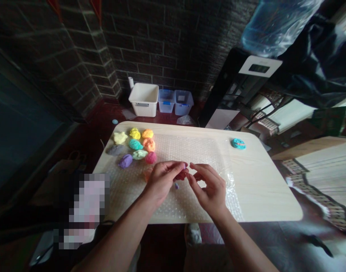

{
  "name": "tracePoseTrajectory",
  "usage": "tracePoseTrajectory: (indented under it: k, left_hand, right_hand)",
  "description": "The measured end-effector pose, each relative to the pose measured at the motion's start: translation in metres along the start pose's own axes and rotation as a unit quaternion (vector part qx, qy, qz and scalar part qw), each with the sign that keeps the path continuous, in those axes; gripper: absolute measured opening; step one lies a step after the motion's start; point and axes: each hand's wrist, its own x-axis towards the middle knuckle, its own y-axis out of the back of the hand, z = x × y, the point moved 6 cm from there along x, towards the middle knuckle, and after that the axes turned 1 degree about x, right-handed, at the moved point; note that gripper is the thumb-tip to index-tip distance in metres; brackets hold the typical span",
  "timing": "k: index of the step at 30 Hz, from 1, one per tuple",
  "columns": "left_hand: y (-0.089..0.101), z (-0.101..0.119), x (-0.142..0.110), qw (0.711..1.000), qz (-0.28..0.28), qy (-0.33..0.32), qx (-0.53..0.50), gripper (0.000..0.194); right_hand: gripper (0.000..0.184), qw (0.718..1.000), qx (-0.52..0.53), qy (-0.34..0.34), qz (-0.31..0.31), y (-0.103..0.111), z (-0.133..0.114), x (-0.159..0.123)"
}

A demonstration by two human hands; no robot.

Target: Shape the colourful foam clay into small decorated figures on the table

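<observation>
My left hand (161, 180) is closed around a dark red lump of modelling clay (182, 175), with the thumb on top. A small purple bit (184, 166) shows at the lump's upper edge, by the thumb tip. Just to the right is my right hand (209, 187), its thumb and index finger curved and apart, tips close to the red lump. Whether the right thumb touches the lump I cannot tell. Below the hands, a small purple clay piece (177, 186) lies on the bubble wrap (186, 148). An orange lump (147, 174) is partly hidden behind my left hand.
Several clay lumps, including a purple one (125, 161) and a teal one (136, 144), sit at the table's (263, 181) left. A blue clay piece with an orange band (239, 143) lies far right. Bins (144, 99) stand on the floor behind, beside a water dispenser (232, 87).
</observation>
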Motion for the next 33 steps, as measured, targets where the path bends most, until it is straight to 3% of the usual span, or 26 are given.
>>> tracePoseTrajectory:
  k: [7, 15, 23, 29, 33]
  left_hand:
    - [0.000, -0.008, -0.001, 0.998, -0.035, 0.026, 0.041, 0.034]
    - [0.001, -0.008, -0.001, 0.987, -0.047, 0.003, 0.152, 0.040]
    - [0.004, -0.001, -0.008, 0.963, -0.056, -0.022, 0.261, 0.040]
    - [-0.001, -0.003, -0.008, 0.983, -0.055, 0.008, 0.176, 0.028]
    - [-0.003, -0.003, -0.007, 0.985, -0.055, 0.014, 0.163, 0.028]
  right_hand:
    - [0.023, 0.991, 0.116, -0.067, -0.021, -0.004, 0.010, 0.000]
    - [0.025, 0.996, -0.051, 0.040, -0.065, -0.004, -0.002, 0.006]
    - [0.014, 0.993, -0.050, 0.032, -0.100, -0.006, 0.000, 0.007]
    - [0.007, 0.999, 0.000, 0.013, -0.038, -0.003, 0.001, 0.005]
    - [0.009, 0.998, 0.039, -0.012, -0.039, -0.005, 0.002, 0.007]
